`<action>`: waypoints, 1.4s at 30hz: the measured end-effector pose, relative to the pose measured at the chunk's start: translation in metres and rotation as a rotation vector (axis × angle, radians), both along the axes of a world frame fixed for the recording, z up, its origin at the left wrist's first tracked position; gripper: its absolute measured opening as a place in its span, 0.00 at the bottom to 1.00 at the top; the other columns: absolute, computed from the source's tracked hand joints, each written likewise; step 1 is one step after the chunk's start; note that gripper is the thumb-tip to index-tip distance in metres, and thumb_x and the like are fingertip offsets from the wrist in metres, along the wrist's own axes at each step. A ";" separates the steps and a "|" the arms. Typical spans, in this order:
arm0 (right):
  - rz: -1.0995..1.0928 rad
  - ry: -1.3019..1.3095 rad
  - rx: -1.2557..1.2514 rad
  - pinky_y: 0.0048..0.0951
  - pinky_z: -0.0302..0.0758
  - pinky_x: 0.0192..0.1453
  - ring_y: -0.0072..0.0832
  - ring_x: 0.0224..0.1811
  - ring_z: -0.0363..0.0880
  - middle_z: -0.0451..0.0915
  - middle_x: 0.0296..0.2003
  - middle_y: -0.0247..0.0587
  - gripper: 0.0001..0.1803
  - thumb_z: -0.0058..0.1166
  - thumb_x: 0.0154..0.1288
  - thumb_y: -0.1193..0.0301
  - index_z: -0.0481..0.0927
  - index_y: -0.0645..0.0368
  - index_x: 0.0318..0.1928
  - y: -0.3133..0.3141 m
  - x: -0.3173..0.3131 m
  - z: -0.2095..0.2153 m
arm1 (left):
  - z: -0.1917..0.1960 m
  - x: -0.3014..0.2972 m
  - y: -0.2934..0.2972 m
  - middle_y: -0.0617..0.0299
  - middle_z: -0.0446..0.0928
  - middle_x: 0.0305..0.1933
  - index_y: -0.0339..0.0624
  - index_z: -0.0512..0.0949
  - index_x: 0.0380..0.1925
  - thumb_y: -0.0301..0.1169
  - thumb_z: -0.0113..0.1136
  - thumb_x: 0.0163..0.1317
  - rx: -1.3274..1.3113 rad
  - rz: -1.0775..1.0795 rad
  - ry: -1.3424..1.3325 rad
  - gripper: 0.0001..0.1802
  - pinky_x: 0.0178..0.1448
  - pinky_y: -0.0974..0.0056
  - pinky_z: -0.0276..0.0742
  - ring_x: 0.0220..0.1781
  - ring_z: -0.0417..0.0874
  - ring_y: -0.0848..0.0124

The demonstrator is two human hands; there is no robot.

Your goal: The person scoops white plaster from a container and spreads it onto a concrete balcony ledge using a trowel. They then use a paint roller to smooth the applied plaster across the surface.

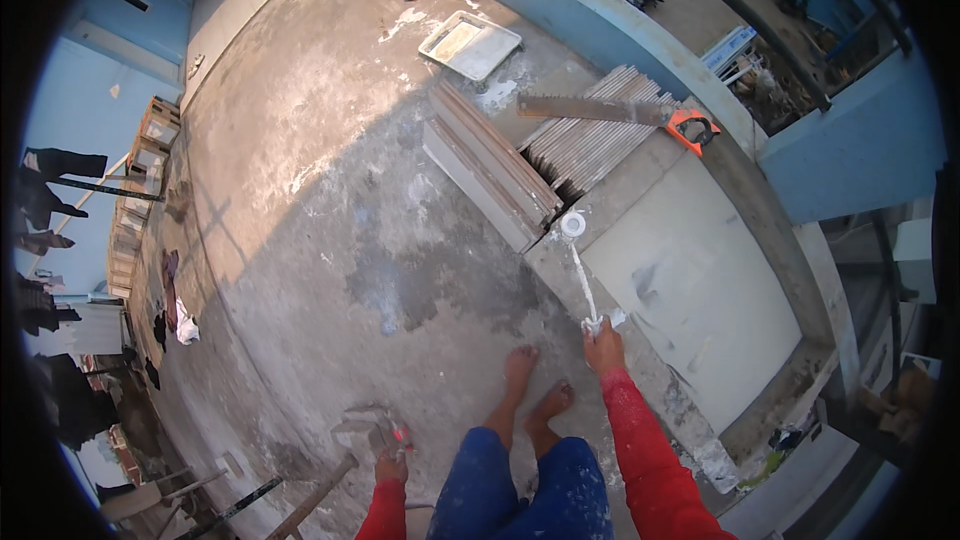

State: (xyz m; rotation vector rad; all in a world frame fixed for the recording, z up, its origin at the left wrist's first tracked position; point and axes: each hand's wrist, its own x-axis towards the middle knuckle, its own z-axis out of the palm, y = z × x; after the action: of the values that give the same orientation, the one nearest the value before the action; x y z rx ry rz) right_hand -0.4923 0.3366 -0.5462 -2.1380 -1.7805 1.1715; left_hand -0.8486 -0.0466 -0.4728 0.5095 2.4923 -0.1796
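Observation:
My right hand (603,348) is closed on the loose end of a white strip of tape (585,280). This strip runs up to a white tape roll (573,225) on the concrete ledge, beside the corner of a stack of thin boards (495,165). Low on the left, the fingers of my left hand (391,466) are curled round a flat grey tool (362,430) with a bright red part beside it. Its exact kind is too blurred to make out.
A handsaw with an orange handle (690,130) lies across grey slats (600,135). To the right is a pale sheet (695,280) set in the ledge. Farther off sits a white-smeared tray (470,45). A blue parapet (600,10) borders the concrete floor (300,270); wooden poles (315,500) stand lower left.

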 end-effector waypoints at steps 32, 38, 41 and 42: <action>-0.036 -0.015 -0.084 0.57 0.74 0.46 0.61 0.42 0.80 0.82 0.36 0.65 0.21 0.54 0.66 0.61 0.72 0.64 0.51 -0.006 -0.014 -0.002 | -0.003 -0.037 0.023 0.38 0.77 0.57 0.31 0.74 0.58 0.45 0.62 0.61 -0.059 -0.072 -0.054 0.32 0.65 0.53 0.72 0.60 0.78 0.48; -0.078 0.119 -0.037 0.51 0.76 0.40 0.55 0.37 0.82 0.82 0.33 0.60 0.18 0.55 0.67 0.61 0.73 0.60 0.49 0.003 -0.014 -0.004 | -0.020 -0.051 0.032 0.40 0.79 0.54 0.33 0.77 0.55 0.42 0.61 0.60 0.034 -0.154 -0.019 0.27 0.64 0.53 0.74 0.58 0.80 0.48; -0.361 0.603 -0.370 0.38 0.73 0.27 0.38 0.21 0.77 0.77 0.23 0.44 0.12 0.56 0.67 0.64 0.74 0.57 0.44 -0.006 -0.002 0.019 | -0.011 -0.038 0.048 0.40 0.81 0.52 0.33 0.78 0.53 0.40 0.60 0.60 0.028 -0.067 -0.111 0.26 0.61 0.53 0.76 0.56 0.82 0.49; -0.499 0.827 -0.559 0.33 0.72 0.22 0.31 0.15 0.74 0.75 0.19 0.38 0.10 0.57 0.67 0.65 0.74 0.56 0.41 -0.008 -0.003 0.039 | -0.006 -0.039 0.051 0.40 0.81 0.51 0.33 0.78 0.53 0.40 0.60 0.60 0.015 -0.078 -0.116 0.26 0.60 0.53 0.76 0.55 0.82 0.49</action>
State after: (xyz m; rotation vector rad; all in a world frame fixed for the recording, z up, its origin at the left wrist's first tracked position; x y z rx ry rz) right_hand -0.4957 0.3283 -0.5074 -1.6976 -0.5783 2.1041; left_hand -0.8872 0.0041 -0.4783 0.6064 2.3645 -0.1577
